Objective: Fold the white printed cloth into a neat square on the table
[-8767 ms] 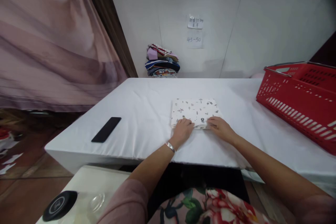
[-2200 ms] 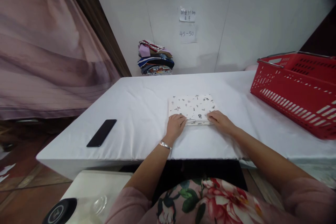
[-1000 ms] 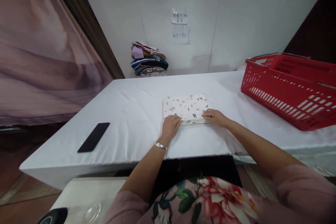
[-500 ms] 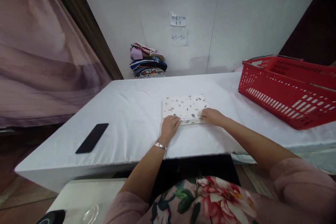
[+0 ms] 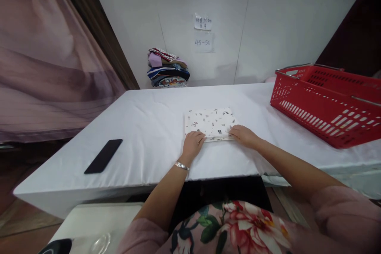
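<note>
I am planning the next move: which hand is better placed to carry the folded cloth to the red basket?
Right, probably: the right hand rests on the right corner of the cloth, nearest the basket; the left hand is farther.

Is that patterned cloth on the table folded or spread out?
Folded: the patterned cloth lies as a small neat rectangle, layered edges showing at its near side between the left hand and right hand.

Soft even light, warped edges
</note>
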`<state>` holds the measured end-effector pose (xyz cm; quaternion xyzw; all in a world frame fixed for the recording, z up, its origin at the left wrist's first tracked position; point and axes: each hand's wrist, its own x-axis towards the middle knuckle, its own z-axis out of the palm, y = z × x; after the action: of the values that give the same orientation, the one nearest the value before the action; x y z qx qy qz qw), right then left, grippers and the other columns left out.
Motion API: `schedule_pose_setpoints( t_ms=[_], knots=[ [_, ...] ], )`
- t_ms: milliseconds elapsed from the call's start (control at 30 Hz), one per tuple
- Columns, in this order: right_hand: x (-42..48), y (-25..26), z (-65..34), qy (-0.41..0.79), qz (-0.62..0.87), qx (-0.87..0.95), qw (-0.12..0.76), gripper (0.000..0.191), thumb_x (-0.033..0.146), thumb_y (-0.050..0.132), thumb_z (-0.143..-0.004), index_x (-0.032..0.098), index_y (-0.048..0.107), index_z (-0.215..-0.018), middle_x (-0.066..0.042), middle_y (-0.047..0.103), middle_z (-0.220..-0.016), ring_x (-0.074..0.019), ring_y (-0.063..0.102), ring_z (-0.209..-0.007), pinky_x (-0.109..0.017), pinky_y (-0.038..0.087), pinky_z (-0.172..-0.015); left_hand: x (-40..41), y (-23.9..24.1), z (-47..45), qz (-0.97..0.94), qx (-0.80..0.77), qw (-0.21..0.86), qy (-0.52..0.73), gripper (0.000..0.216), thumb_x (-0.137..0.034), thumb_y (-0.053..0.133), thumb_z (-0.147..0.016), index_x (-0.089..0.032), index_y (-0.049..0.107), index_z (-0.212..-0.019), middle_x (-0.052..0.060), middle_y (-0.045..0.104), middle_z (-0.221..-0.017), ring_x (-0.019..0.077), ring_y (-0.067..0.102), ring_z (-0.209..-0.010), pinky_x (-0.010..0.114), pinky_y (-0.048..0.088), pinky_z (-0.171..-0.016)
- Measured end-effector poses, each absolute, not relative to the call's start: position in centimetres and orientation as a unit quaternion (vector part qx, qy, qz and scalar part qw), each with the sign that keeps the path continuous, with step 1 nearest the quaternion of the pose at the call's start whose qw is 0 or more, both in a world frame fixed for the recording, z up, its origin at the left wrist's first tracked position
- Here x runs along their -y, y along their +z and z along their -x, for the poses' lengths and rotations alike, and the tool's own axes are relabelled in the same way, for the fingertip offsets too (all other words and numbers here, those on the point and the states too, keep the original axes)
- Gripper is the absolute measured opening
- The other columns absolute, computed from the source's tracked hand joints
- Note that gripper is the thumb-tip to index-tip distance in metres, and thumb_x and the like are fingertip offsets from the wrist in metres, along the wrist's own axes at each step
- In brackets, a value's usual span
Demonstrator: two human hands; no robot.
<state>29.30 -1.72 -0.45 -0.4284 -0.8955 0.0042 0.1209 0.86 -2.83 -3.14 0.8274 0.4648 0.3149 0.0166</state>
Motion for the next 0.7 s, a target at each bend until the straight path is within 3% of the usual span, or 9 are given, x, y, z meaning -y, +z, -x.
schedule_pose_setpoints(
  t_ms=[200, 700],
  knots=[
    [1.8, -1.6, -30.3, 0.034, 0.413, 0.885, 0.211, 0.026, 0.024, 0.043, -0.090, 0.020, 0.067, -0.097, -0.010, 0.064, -0.098, -0.0221, 0.055, -0.093, -0.036, 0.045, -0.081, 2.9, -3.3, -0.7, -0.832, -0.452, -0.015, 0.321, 0.019, -0.029, 0.054, -0.088, -0.024, 0.065, -0.103, 0.006, 0.065, -0.104, 0.0213, 0.054, -0.099, 0.038, 0.043, -0.085],
    [3.1, -2.2, -29.3, 0.014, 0.452, 0.865, 0.218, 0.026, 0.021, 0.042, -0.090, 0.020, 0.068, -0.088, -0.008, 0.064, -0.093, -0.0218, 0.055, -0.090, -0.037, 0.045, -0.080, 2.6, -1.2, -2.8, -0.829, -0.456, 0.005, 0.325, 0.022, -0.030, 0.047, -0.091, -0.023, 0.067, -0.085, 0.004, 0.063, -0.091, 0.0180, 0.053, -0.088, 0.034, 0.042, -0.076]
  ],
)
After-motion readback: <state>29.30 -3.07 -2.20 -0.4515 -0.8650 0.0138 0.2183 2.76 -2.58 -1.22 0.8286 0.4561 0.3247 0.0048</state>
